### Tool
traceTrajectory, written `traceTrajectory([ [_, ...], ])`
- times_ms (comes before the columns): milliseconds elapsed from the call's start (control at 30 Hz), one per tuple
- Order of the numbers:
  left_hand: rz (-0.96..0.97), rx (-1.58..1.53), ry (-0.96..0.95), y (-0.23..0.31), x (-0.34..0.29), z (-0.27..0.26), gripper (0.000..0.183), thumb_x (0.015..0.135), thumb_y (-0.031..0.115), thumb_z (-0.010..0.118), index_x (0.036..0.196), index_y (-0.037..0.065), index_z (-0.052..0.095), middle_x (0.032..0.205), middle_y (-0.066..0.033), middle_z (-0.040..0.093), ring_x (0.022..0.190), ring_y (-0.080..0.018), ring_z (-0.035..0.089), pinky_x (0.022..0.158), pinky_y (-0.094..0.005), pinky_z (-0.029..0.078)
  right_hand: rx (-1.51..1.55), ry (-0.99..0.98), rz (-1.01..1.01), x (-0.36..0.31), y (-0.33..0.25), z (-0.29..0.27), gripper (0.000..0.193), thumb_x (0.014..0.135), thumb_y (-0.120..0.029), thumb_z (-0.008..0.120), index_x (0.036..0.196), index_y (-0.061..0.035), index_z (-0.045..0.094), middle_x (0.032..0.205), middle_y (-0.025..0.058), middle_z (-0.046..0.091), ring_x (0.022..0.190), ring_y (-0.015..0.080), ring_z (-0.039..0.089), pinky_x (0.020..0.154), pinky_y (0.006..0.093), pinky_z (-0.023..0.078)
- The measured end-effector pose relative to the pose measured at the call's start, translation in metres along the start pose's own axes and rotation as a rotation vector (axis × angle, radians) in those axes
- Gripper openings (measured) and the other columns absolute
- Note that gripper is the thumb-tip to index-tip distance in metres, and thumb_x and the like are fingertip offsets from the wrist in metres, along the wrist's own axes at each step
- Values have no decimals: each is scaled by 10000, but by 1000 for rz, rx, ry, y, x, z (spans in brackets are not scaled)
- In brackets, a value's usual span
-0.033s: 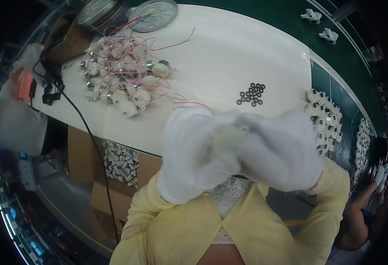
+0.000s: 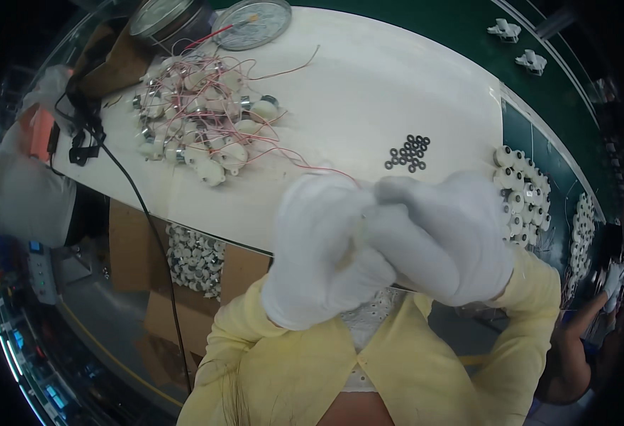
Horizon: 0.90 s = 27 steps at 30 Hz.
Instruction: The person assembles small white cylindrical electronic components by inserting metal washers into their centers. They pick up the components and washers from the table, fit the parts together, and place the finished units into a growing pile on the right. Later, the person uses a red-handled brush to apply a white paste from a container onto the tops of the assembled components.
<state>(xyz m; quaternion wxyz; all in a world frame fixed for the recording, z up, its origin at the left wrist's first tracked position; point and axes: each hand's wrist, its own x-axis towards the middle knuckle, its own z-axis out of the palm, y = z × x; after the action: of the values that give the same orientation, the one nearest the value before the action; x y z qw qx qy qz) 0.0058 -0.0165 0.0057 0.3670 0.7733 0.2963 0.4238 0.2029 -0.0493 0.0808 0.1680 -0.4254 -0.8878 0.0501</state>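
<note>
Small part with a thin pink wire (image 2: 326,170), hidden almost wholly between the two gloved hands at centre frame; only the wire seen, trailing up and left toward the pile. Left hand (image 2: 322,252) and right hand (image 2: 454,238), both in white gloves, pressed together fingertip to fingertip, seemingly pinching the part between them, though the grip itself cannot be made out. Heap of white wired parts (image 2: 198,124) spread across the upper left of the pale table (image 2: 368,92), still large, so much apparently left to handle. Cluster of small black rings (image 2: 409,153) just above the hands, loose and untouched. Rows of white round parts (image 2: 521,195) at right of frame, lined along the table edge, possibly the finished lot. Box of similar parts (image 2: 192,259) below the table, lower left.
</note>
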Motion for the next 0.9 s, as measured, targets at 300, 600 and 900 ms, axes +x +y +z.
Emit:
traceTrajectory([
  [300, 89, 351, -182, -13, 13, -8, 386, 816, 320, 717, 1106, 69, 676, 792, -67, 545, 788, -278, 568, 697, -420, 434, 1187, 670, 463, -43, 11, -9, 770, 917, -345, 646, 1490, 75, 348, 622, 0, 567, 473, 82, 465, 574, 265, 396],
  [600, 340, 1218, 114, -72, 65, -49, 225, 796, 170, 688, 1000, 77, 677, 869, -97, 619, 909, -287, 598, 883, -434, 468, 842, 189, 764, -81, 41, -26, 553, 915, -312, 658, 1317, 54, 562, 746, 27, 646, 619, 109, 576, 637, 250, 460],
  [900, 238, 1052, -182, -51, 39, -30, 144, 788, 154, 700, 911, 85, 668, 755, -54, 594, 857, -250, 605, 960, -421, 458, 178, -82, 581, -56, 73, 16, 363, 850, -150, 735, 1178, -5, 677, 825, 99, 691, 710, 197, 644, 676, 295, 506],
])
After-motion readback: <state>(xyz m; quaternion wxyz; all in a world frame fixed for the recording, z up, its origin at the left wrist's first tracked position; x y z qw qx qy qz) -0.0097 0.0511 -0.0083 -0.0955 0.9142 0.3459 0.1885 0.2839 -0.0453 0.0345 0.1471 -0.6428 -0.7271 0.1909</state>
